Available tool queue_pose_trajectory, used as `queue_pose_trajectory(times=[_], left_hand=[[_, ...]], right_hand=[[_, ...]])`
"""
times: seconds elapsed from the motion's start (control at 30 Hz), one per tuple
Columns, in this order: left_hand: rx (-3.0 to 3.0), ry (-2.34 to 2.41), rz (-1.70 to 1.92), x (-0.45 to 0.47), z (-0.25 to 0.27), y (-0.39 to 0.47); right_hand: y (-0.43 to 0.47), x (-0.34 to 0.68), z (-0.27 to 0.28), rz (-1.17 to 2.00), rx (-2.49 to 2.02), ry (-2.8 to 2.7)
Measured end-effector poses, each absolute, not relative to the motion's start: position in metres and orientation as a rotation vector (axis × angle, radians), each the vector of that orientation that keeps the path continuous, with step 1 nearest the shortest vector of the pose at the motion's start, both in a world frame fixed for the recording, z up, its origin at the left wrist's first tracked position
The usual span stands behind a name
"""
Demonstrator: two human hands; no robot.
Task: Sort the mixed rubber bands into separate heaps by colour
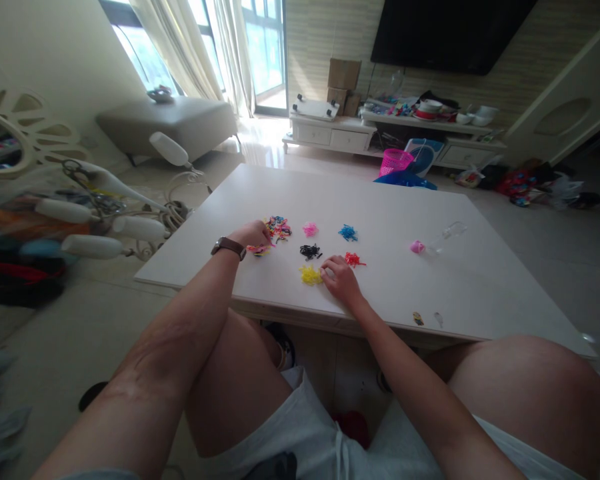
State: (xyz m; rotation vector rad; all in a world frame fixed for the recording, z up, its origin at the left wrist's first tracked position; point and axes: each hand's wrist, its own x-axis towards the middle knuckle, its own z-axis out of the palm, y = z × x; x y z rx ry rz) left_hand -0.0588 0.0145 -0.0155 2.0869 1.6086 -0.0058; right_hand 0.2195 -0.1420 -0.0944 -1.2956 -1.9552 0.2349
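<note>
My left hand (253, 235), with a brown-strapped watch on the wrist, reaches into a pile of small mixed-colour pieces (279, 228). Its fingers are bent together, and what they pinch is hidden. A smaller mixed-colour heap (258, 251) lies just below that hand. My right hand (341, 279) rests on the table, fingers curled at the right edge of a pile of yellow pieces (310, 275); anything in its fingertips is too small to name. Around it lie piles of black pieces (310, 251), red pieces (353, 259), pink pieces (310, 229) and blue pieces (349, 232).
The white table (395, 213) spans the space before me. On its right side lie a clear container (454, 230) and a pink object (417, 247). A small yellow figure (418, 319) and a clear trinket (439, 319) lie by the near edge. A lamp (140, 229) stands left.
</note>
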Motion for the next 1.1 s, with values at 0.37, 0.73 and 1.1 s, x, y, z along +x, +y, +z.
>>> queue_pose_trajectory(times=[0.37, 0.73, 1.1], left_hand=[[1.722, 1.179, 0.332, -0.048, -0.019, 0.006], [1.674, 0.946, 0.234, 0.0, -0.014, -0.003], [1.709, 0.922, 0.136, 0.038, 0.003, -0.01]], right_hand=[[-0.143, 0.22, -0.095, 0.243, -1.268, -1.899], [-0.147, 0.221, -0.089, 0.305, -1.18, -1.951], [-0.147, 0.222, -0.086, 0.395, -1.145, -1.992]])
